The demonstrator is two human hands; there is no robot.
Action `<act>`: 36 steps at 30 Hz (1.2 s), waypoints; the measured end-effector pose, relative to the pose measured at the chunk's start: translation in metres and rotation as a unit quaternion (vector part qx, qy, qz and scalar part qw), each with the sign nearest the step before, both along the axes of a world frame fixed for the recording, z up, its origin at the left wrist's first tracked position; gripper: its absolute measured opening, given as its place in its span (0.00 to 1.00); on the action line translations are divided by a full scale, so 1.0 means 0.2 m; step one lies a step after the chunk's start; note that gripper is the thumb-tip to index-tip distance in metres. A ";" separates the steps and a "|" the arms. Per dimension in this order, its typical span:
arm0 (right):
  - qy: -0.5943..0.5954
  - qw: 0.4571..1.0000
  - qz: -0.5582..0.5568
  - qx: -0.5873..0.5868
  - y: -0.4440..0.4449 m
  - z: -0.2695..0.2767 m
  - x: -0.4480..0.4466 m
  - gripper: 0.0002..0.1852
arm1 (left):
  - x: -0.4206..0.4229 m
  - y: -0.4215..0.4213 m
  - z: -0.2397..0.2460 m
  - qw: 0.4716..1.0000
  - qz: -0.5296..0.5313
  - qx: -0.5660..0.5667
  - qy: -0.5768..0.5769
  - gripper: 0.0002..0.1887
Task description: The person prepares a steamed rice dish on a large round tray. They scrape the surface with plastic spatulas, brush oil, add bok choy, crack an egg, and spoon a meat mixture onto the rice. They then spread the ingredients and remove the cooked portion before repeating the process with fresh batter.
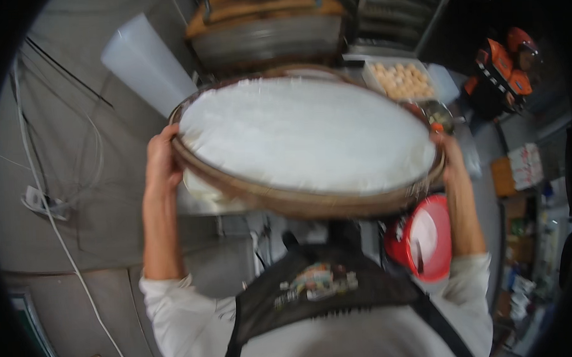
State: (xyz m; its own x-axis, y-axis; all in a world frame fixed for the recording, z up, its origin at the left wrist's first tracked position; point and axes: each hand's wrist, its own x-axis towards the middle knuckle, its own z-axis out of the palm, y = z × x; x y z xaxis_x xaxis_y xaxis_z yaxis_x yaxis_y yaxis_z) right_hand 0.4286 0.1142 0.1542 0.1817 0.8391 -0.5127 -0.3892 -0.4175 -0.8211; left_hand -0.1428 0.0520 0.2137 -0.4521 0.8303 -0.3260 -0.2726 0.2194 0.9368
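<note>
Both my hands carry a large round steamer tray (315, 206), its rim brown and probably bamboo or wood, at about chest height and tilted. A white sheet or cloth-like layer (303, 135) covers its top; whether anything lies beneath it cannot be seen. My left hand (164, 156) grips the rim at the left end, thumb on top. At the right end my right hand (446, 151) holds the rim in the same way. The fingers of both hands are partly hidden below the tray. Motion blurs the picture.
Behind the tray stands a counter with a box of round, pale orange items (400, 80). A translucent white container (147, 63) is at upper left. A red bucket (442, 248) is below my right forearm. A person in an orange jacket and helmet (504, 71) is at upper right.
</note>
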 end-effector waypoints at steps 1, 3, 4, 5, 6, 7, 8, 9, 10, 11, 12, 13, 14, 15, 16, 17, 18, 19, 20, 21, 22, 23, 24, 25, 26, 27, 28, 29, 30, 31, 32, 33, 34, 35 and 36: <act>0.090 0.996 0.018 0.006 -0.05 -0.14 -0.01 0.05 | 0.01 0.10 0.12 0.998 0.045 0.014 0.035 0.11; 0.176 0.984 0.024 -0.033 -0.04 -0.33 -0.04 0.09 | 0.08 0.28 0.37 0.988 -0.053 0.063 0.128 0.12; 0.155 0.988 0.010 0.022 -0.05 -0.42 -0.08 0.10 | 0.13 0.34 0.49 0.989 -0.031 0.047 0.135 0.12; 0.216 0.976 0.041 0.005 -0.06 -0.50 -0.12 0.09 | 0.19 0.38 0.60 0.981 -0.047 0.094 0.163 0.12; 0.270 0.961 0.034 -0.048 -0.08 -0.58 -0.16 0.15 | 0.26 0.40 0.69 0.969 -0.054 0.073 0.228 0.13; 0.331 0.936 0.069 -0.102 -0.06 -0.65 -0.19 0.14 | 0.34 0.41 0.77 0.959 -0.064 0.064 0.269 0.11; 0.346 0.923 0.066 -0.156 -0.06 -0.74 -0.26 0.15 | 0.42 0.40 0.83 0.958 -0.059 0.036 0.279 0.11; 0.347 0.920 0.075 -0.163 -0.03 -0.83 -0.29 0.17 | 0.50 0.38 0.88 0.945 -0.081 0.064 0.309 0.12; 0.350 0.920 0.105 -0.145 0.00 -0.93 -0.36 0.18 | 0.58 0.34 0.91 0.924 -0.123 0.099 0.349 0.12; 0.373 0.900 0.109 -0.199 0.03 -1.02 -0.42 0.20 | 0.65 0.28 0.93 0.911 -0.081 0.085 0.394 0.12; 0.365 0.906 0.125 -0.174 0.05 -1.11 -0.48 0.21 | 0.71 0.19 0.92 0.889 -0.075 0.107 0.438 0.12; 0.390 0.893 0.141 -0.176 0.04 -1.19 -0.54 0.22 | 0.75 0.07 0.88 0.857 -0.090 0.165 0.480 0.12; 0.381 0.897 0.165 -0.151 0.00 -1.24 -0.57 0.23 | 0.79 -0.07 0.82 0.857 -0.069 0.177 0.479 0.13; 0.342 0.916 0.116 -0.174 -0.01 -1.25 -0.61 0.24 | 0.82 -0.22 0.74 0.877 -0.041 0.167 0.449 0.16; 0.313 0.930 0.077 -0.178 -0.05 -1.23 -0.62 0.24 | 0.85 -0.37 0.63 0.869 -0.017 0.165 0.467 0.20; 0.302 0.934 0.042 -0.187 -0.02 -1.17 -0.63 0.25 | 0.86 -0.50 0.53 0.879 0.049 0.115 0.460 0.23; 0.300 0.936 0.008 -0.182 -0.02 -1.09 -0.63 0.27 | 0.85 -0.60 0.44 0.920 0.136 0.085 0.359 0.26; 0.358 0.923 -0.016 -0.139 -0.01 -0.98 -0.59 0.27 | 0.84 -0.67 0.37 0.926 0.125 0.094 0.345 0.27; 0.433 0.900 -0.013 -0.040 0.10 -0.87 -0.58 0.27 | 0.82 -0.68 0.34 0.917 0.131 0.178 0.333 0.25; 0.327 0.945 0.010 -0.004 0.21 -0.77 -0.55 0.28 | 0.80 -0.67 0.33 0.915 0.182 0.218 0.287 0.24; 0.329 0.942 0.055 0.037 0.39 -0.65 -0.57 0.30 | 0.76 -0.64 0.36 0.916 0.155 0.221 0.298 0.21; 0.267 0.958 0.080 0.061 0.56 -0.53 -0.56 0.35 | 0.74 -0.59 0.41 0.916 0.129 0.238 0.295 0.19; 0.257 0.948 0.108 0.156 0.78 -0.54 -0.60 0.29 | 0.74 -0.54 0.45 0.903 0.134 0.226 0.341 0.15; 0.266 0.950 0.102 0.127 0.81 -0.54 -0.62 0.29 | 0.74 -0.53 0.45 0.908 0.148 0.203 0.335 0.18; 0.270 0.953 0.090 0.101 0.80 -0.55 -0.59 0.28 | 0.75 -0.53 0.43 0.907 0.149 0.219 0.327 0.22; 0.269 0.954 0.081 0.103 0.82 -0.55 -0.60 0.28 | 0.77 -0.54 0.39 0.906 0.147 0.252 0.307 0.26; 0.335 0.931 0.078 0.123 0.75 -0.64 -0.59 0.26 | 0.81 -0.58 0.35 0.905 0.146 0.263 0.299 0.30; 0.317 0.935 0.077 0.141 0.71 -0.70 -0.59 0.26 | 0.84 -0.61 0.31 0.890 0.114 0.285 0.337 0.32; 0.310 0.940 0.067 0.124 0.71 -0.76 -0.59 0.27 | 0.85 -0.62 0.28 0.901 0.129 0.263 0.320 0.30; 0.268 0.958 0.043 0.090 0.64 -0.80 -0.61 0.30 | 0.83 -0.63 0.26 0.913 0.160 0.222 0.303 0.29; 0.297 0.953 0.066 -0.009 0.65 -0.81 -0.60 0.31 | 0.80 -0.63 0.24 0.919 0.142 0.218 0.298 0.27; 0.270 0.960 0.057 0.041 0.62 -0.84 -0.59 0.31 | 0.76 -0.60 0.21 0.909 0.094 0.303 0.272 0.25; 0.244 0.967 0.047 0.054 0.63 -0.82 -0.57 0.31 | 0.73 -0.58 0.17 0.917 0.066 0.282 0.273 0.21; 0.222 0.971 0.058 0.061 0.64 -0.86 -0.54 0.32 | 0.69 -0.57 0.12 0.934 0.076 0.229 0.262 0.20; 0.198 0.979 0.044 0.016 0.63 -0.85 -0.51 0.32 | 0.65 -0.56 0.05 0.945 0.071 0.194 0.255 0.20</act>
State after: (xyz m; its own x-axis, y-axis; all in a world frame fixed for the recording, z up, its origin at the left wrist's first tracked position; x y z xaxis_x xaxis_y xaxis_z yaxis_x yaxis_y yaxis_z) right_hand 0.3268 0.2410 -0.0155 -0.1002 0.8597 -0.5009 -0.6438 -0.4398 -0.6261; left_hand -0.0131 -0.0601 0.2243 -0.5845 0.7614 0.2803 0.2341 -0.1725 0.9568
